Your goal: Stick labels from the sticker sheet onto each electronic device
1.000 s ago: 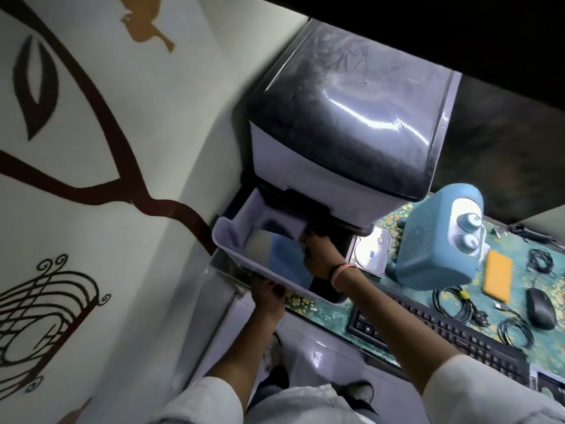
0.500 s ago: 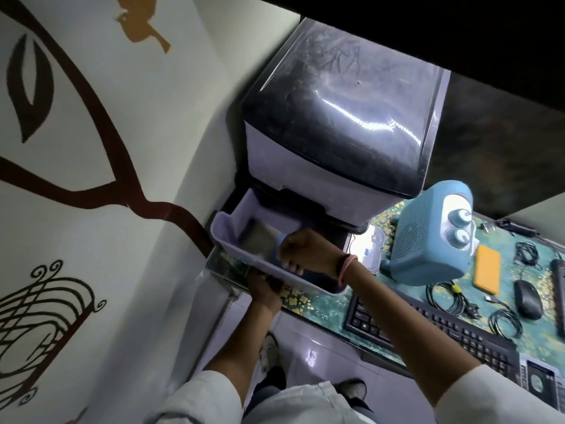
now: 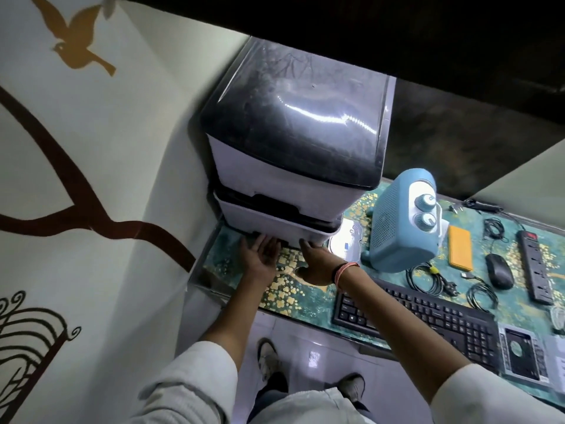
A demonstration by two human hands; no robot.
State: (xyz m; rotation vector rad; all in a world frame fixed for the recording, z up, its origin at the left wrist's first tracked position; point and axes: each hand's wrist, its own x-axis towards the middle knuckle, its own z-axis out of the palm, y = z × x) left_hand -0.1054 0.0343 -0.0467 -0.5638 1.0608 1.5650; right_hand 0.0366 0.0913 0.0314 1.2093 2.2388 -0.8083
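Standing at the table's [image 3: 305, 304] left end, a drawer unit [image 3: 293, 148] has its lower drawer [image 3: 275, 223] nearly flush with the body. Both hands meet its front edge: left hand [image 3: 260, 258] palm up, fingers spread and hooked beneath the lip; right hand [image 3: 315, 264] flat, fingers extended, fingertips touching the drawer. Neither holds anything. No sticker sheet is visible. Rightward along the table lie a blue heater [image 3: 403, 221], black keyboard [image 3: 422, 319], power strip [image 3: 536, 264], orange power bank [image 3: 460, 249] and mouse [image 3: 499, 270]. Open tabletop lies under the wrists, near the front edge.
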